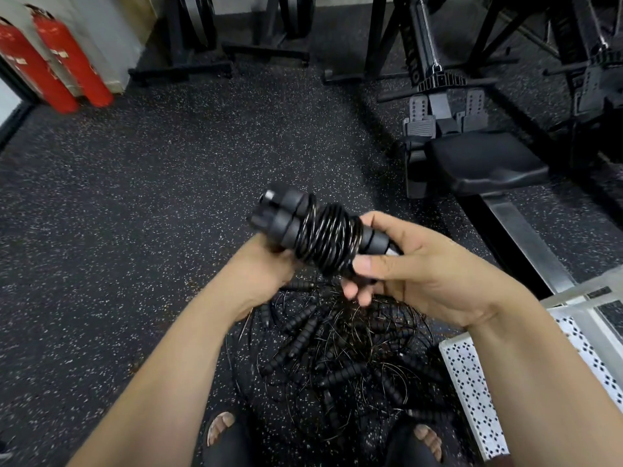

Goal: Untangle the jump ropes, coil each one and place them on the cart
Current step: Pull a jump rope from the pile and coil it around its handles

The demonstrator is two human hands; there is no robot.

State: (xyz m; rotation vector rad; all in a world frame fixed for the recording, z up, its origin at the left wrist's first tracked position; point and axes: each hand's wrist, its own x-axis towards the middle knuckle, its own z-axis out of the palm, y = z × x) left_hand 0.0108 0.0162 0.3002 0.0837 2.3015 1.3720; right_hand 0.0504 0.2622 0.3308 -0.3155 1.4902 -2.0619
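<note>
A black jump rope [323, 235] is wound in tight coils around its two foam handles, held at chest height over the floor. My left hand [266, 267] grips the bundle from below at its left end. My right hand [411, 267] holds the right end, thumb on top and fingers curled underneath. On the floor between my feet lies a tangled pile of black jump ropes [340, 358] with several ribbed handles. The white perforated cart [472, 382] stands at the lower right, partly behind my right forearm.
Two red fire extinguishers [50, 62] lean at the far left wall. A rowing machine with a black seat [485, 163] runs along the right. Black rack bases [188, 69] stand at the back. The speckled rubber floor [168, 197] stretches to the left.
</note>
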